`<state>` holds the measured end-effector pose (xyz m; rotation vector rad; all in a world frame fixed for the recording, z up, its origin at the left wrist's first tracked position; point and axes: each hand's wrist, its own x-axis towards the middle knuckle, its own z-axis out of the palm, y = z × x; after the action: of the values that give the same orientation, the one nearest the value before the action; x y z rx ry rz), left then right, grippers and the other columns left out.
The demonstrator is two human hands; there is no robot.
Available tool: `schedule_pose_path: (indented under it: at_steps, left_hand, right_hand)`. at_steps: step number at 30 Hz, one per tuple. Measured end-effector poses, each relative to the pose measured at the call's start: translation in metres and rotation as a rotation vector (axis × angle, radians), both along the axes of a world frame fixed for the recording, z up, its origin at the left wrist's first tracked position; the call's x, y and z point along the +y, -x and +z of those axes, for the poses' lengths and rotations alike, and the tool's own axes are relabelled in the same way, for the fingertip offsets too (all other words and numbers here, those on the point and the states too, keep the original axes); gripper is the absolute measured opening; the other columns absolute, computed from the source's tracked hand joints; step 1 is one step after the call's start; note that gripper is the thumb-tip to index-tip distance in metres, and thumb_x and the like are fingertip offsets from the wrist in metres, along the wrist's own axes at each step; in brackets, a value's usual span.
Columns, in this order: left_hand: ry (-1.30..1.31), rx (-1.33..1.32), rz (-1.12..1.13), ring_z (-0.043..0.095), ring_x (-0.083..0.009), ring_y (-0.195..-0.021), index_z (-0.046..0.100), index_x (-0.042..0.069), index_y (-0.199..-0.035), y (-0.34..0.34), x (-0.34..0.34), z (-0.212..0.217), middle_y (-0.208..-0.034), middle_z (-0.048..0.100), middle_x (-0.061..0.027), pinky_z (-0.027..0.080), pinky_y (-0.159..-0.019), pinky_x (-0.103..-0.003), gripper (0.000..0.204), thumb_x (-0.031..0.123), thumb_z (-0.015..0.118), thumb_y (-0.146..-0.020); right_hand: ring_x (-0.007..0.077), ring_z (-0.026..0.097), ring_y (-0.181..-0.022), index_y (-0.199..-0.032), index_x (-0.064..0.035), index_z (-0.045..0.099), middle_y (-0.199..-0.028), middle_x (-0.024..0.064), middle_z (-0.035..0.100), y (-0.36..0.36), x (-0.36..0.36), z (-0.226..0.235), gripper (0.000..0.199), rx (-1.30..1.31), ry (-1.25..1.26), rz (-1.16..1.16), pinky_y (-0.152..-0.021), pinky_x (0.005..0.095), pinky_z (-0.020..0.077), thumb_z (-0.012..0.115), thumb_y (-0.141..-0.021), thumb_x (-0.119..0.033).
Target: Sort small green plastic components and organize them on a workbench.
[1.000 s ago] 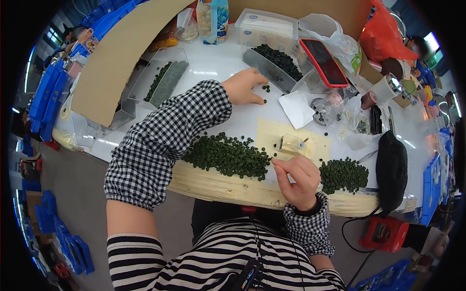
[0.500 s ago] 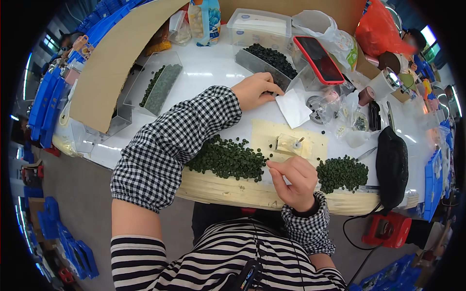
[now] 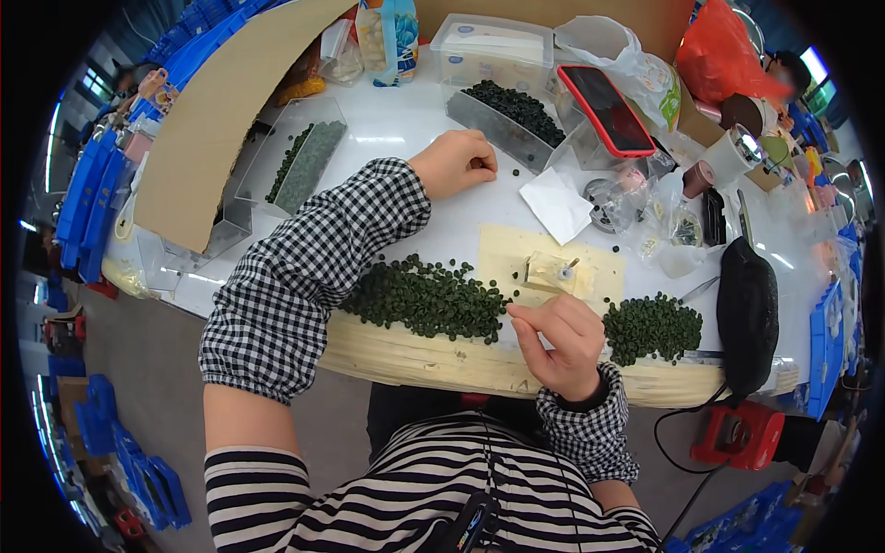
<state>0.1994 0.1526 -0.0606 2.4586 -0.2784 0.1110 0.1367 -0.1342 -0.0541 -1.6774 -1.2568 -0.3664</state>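
Note:
Over the white tabletop my left hand (image 3: 456,164) is closed, its fingers curled inward; what they hold, if anything, is hidden. It is apart from the folded white paper (image 3: 556,205) and from a loose dark disc (image 3: 516,172). My right hand (image 3: 562,343) pinches thumb and forefinger together at the right end of a large pile of small dark green discs (image 3: 429,300). Anything between those fingertips is too small to make out. Just beyond it, a small cream block with a short peg (image 3: 560,274) stands on a pale yellow sheet (image 3: 498,241). A smaller green pile (image 3: 650,329) lies to its right.
Clear bins with dark pieces stand at the back (image 3: 509,115) and left (image 3: 309,170). A red-cased phone (image 3: 607,111) leans at the back right, near plastic bags (image 3: 608,46). A black pouch (image 3: 745,318) lies at the right edge, and bent cardboard (image 3: 198,129) rises at left.
My left hand has drawn back to the left, away from the folded white paper, and its fingers have curled in. My right hand has stayed in place, still pinching.

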Motion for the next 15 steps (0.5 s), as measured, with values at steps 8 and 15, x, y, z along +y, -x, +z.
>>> schedule_pose_path:
  at_steps: [8,15]
  left_hand:
    - [0.058,-0.051,0.085,0.064,-0.0196,-0.086,0.071,0.003,-0.096,-0.01,-0.016,0.0,-0.096,0.062,-0.0083,0.055,-0.076,-0.03,0.014,0.008,0.071,-0.084]
    - [-0.153,-0.116,0.006,0.065,-0.0237,-0.081,0.07,0.002,-0.098,-0.021,-0.03,-0.002,-0.093,0.062,-0.012,0.054,-0.073,-0.031,0.016,0.007,0.068,-0.083]
  right_hand:
    - [0.0191,0.049,-0.051,-0.085,-0.0037,0.072,-0.06,0.0035,0.053,0.001,0.0,0.002,0.011,0.009,0.008,0.004,-0.048,0.0314,0.0381,0.074,-0.074,-0.003]
    - [0.0196,0.05,-0.051,-0.085,-0.0037,0.072,-0.061,0.0037,0.054,0.0,-0.001,0.002,0.011,0.015,0.012,-0.001,-0.049,0.0316,0.0385,0.074,-0.075,-0.003]
